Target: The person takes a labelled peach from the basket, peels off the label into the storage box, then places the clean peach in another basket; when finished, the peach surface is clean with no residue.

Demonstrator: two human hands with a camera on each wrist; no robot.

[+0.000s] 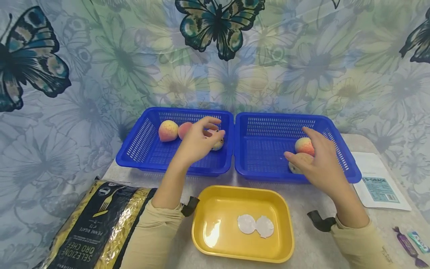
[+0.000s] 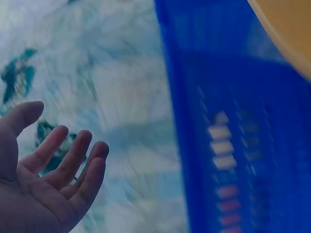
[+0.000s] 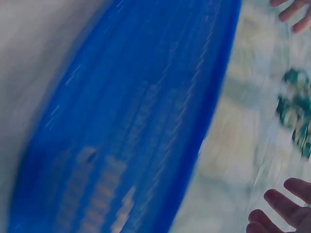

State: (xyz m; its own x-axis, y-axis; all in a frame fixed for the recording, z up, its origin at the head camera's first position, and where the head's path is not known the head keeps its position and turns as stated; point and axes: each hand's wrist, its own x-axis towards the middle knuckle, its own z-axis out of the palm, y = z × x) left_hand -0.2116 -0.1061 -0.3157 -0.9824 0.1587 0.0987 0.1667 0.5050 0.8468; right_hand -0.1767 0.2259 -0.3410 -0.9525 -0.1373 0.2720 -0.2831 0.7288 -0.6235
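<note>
The left grip (image 1: 198,140) hangs loose and empty over a spotted fruit (image 1: 217,145) in the left basket (image 1: 158,155); the right grip (image 1: 324,160), thumb spread wide, spans a peach (image 1: 304,145) and pale fruit (image 1: 305,157) in the right basket (image 1: 262,153), whose walls presumably stop rolling.

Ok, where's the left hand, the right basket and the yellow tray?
Left hand (image 1: 197,139), head view: back of the hand.
Right basket (image 1: 265,153), head view: bare floor.
Yellow tray (image 1: 235,242), head view: bare floor.

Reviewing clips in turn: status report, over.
Left hand open at left blue plastic basket, right hand open at right basket. Round pink-yellow fruit in both baskets; hands hide some.
</note>
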